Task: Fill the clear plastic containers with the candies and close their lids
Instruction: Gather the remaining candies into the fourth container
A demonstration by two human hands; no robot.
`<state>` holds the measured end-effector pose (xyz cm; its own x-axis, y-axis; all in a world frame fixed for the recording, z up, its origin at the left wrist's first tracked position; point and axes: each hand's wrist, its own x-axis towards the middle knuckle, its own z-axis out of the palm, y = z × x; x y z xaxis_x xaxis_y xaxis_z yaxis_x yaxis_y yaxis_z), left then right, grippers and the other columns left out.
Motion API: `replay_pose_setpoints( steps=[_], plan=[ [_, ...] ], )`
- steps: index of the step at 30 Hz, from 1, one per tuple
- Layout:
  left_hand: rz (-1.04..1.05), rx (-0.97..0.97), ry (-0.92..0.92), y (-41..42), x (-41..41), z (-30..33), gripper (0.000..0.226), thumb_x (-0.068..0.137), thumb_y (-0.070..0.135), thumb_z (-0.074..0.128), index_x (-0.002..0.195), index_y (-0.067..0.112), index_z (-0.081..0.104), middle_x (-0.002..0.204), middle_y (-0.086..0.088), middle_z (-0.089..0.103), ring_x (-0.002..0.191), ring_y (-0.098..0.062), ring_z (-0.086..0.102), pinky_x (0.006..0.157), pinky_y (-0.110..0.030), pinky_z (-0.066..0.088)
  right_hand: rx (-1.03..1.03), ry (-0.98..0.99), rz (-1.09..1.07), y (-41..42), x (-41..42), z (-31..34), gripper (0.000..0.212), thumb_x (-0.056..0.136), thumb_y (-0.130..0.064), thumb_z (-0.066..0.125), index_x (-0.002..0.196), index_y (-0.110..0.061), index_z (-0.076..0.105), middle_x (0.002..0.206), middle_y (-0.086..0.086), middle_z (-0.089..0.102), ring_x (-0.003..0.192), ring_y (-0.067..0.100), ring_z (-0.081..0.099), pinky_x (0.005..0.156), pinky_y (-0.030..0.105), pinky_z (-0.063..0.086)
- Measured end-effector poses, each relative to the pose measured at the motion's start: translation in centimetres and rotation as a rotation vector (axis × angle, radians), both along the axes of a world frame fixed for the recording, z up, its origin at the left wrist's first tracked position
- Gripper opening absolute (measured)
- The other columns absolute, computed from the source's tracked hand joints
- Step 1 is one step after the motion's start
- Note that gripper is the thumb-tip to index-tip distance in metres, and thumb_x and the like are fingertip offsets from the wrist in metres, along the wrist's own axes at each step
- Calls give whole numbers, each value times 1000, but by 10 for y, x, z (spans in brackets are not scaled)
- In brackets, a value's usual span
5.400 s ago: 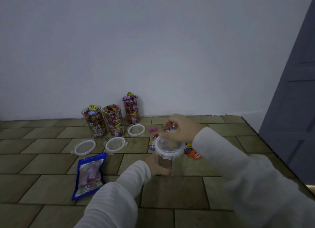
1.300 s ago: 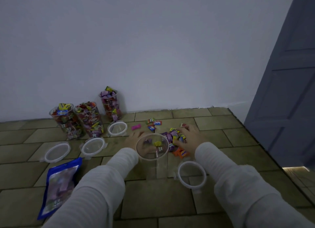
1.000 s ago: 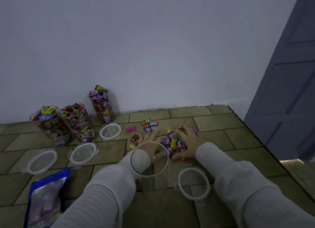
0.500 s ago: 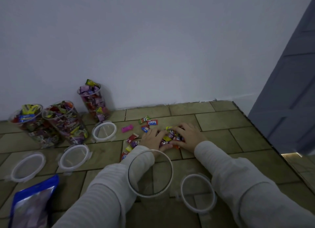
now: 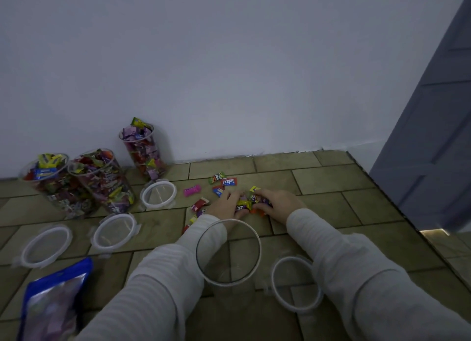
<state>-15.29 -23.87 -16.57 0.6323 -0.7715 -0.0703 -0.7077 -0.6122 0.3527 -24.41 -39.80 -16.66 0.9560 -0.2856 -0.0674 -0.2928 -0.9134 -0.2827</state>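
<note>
An empty clear container [image 5: 228,254] stands upright and open on the tiled floor between my forearms. Its lid [image 5: 295,284] lies flat to its right. Just beyond it, my left hand [image 5: 225,205] and my right hand [image 5: 277,203] are cupped together round a heap of wrapped candies [image 5: 248,202], fingers curled over them from both sides. More loose candies [image 5: 224,181] lie scattered behind and left of the heap, including a pink one [image 5: 192,190].
Three filled open containers [image 5: 102,180] stand by the wall at the left. Three lids [image 5: 158,194] lie in front of them. A blue candy bag [image 5: 53,305] lies at the bottom left. A grey door [image 5: 433,137] stands on the right.
The container's lid came off and now lies on the floor. Both hands moved to the candy heap and gathered it tighter. The view has tipped down and closer.
</note>
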Motion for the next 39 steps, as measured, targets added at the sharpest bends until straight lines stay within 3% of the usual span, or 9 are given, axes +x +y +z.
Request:
replay_pose_setpoints(
  steps=[8, 13, 19, 21, 23, 25, 28, 36, 39],
  plan=[
    [30, -77, 29, 21, -6, 15, 36, 98, 33, 46, 132, 21, 43, 132, -1, 42, 121, -21, 46, 90, -27, 35, 184, -179, -127, 16, -8, 11, 51, 89, -55, 52, 134, -32, 50, 111, 7, 66, 96, 22, 62, 79, 34, 53],
    [79, -187, 25, 35, -5, 27, 32, 95, 28, 53, 124, 15, 54, 128, -5, 51, 119, -21, 49, 90, -22, 33, 316, -287, -225, 30, -11, 26, 34, 88, -48, 59, 101, -17, 65, 90, 5, 66, 82, 19, 62, 73, 33, 53],
    [303, -548, 134, 58, -12, 52, 22, 91, 41, 57, 100, 22, 62, 81, 3, 61, 81, -18, 60, 73, -24, 44, 572, -524, -392, 44, -16, 63, 32, 87, -48, 61, 70, -22, 55, 68, -3, 61, 68, 16, 61, 59, 22, 47],
    [369, -743, 196, 65, -10, 62, 20, 86, 50, 58, 88, 30, 60, 71, 3, 61, 74, -22, 64, 75, -35, 54, 694, -627, -444, 53, -20, 80, 33, 87, -50, 60, 72, -21, 56, 73, -2, 65, 70, 17, 63, 65, 29, 52],
    [399, -901, 222, 71, -13, 78, 17, 88, 41, 61, 82, 26, 61, 69, -4, 57, 62, -18, 57, 65, -27, 56, 806, -707, -457, 65, -28, 99, 28, 89, -47, 59, 74, -25, 51, 72, -9, 61, 66, 6, 57, 60, 20, 48],
    [395, -1005, 242, 76, -21, 96, 14, 92, 29, 59, 83, 18, 60, 67, -6, 50, 56, -13, 46, 46, -13, 43, 911, -771, -448, 75, -33, 114, 27, 90, -47, 59, 76, -24, 54, 70, -12, 58, 66, 5, 55, 59, 17, 45],
    [352, -1157, 361, 81, -33, 117, 17, 95, 24, 54, 81, 19, 60, 49, 13, 44, 47, -6, 37, 37, -14, 32, 1024, -825, -432, 93, -38, 132, 36, 88, -52, 58, 86, -17, 66, 73, -4, 65, 68, 10, 62, 56, 18, 49],
    [273, -1329, 401, 86, -94, 130, 11, 97, 22, 49, 89, 18, 57, 56, 8, 41, 50, -4, 36, 50, -17, 33, 1242, -893, -417, 131, -62, 151, 33, 88, -49, 59, 90, -17, 69, 79, -3, 68, 64, 3, 63, 49, 13, 48],
    [265, -1326, 406, 84, -110, 118, 7, 95, 21, 51, 90, 21, 57, 61, 10, 50, 55, -1, 46, 57, -15, 40, 1244, -904, -435, 142, -70, 149, 39, 88, -51, 59, 92, -14, 68, 85, 3, 70, 75, 14, 66, 50, 17, 50]
  ],
)
